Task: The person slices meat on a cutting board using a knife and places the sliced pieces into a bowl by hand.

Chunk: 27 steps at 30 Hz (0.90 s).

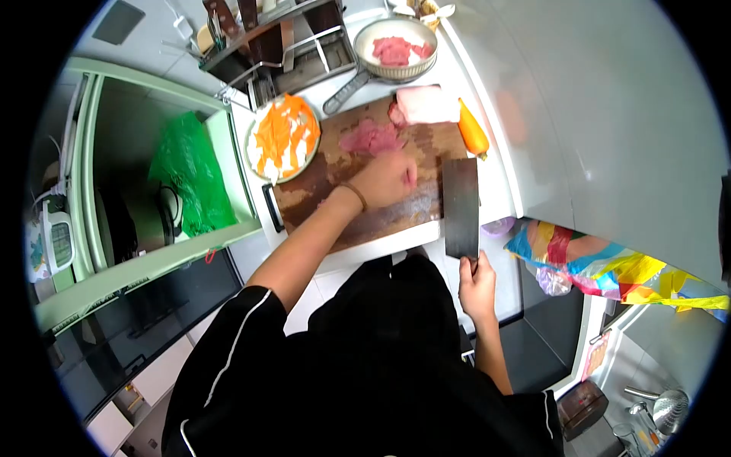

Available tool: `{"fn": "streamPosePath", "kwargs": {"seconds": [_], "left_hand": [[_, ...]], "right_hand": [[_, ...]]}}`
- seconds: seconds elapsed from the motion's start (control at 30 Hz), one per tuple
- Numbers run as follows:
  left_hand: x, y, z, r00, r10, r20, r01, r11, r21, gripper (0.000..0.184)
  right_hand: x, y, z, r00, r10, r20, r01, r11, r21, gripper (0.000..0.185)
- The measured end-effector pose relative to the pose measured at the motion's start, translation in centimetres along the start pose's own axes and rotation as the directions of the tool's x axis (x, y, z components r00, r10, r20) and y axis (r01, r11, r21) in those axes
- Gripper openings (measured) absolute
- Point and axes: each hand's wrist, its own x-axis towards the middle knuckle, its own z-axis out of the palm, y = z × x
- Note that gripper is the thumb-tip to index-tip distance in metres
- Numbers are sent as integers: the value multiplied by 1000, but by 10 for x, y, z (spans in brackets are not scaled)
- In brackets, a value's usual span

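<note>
My right hand [477,289] grips the handle of a cleaver [461,209], its broad dark blade pointing away from me over the right end of the wooden cutting board [320,171]. Over the middle of the board my left hand [384,179] is closed, and a small piece of pink raw meat shows at its fingers. Just beyond that hand lie several slices of raw meat [371,137]. A larger block of meat with a pale fatty side [428,105] rests at the board's far right, and a carrot [473,131] lies beside it.
A plate [250,148] of orange and white slices stands left of the board. Behind it, a pan [359,47] holds more raw meat. A metal rack [304,53] with knives is at the back left. The wall [586,114] bounds the right side.
</note>
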Motion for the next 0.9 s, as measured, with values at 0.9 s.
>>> {"fn": "streamPosePath", "kwargs": {"seconds": [0.9], "left_hand": [[-155,-54,-24,959,-198,-205,269,864,425,24]], "right_hand": [[8,-5,14,981,-3,194,-6,999,49,14]]}}
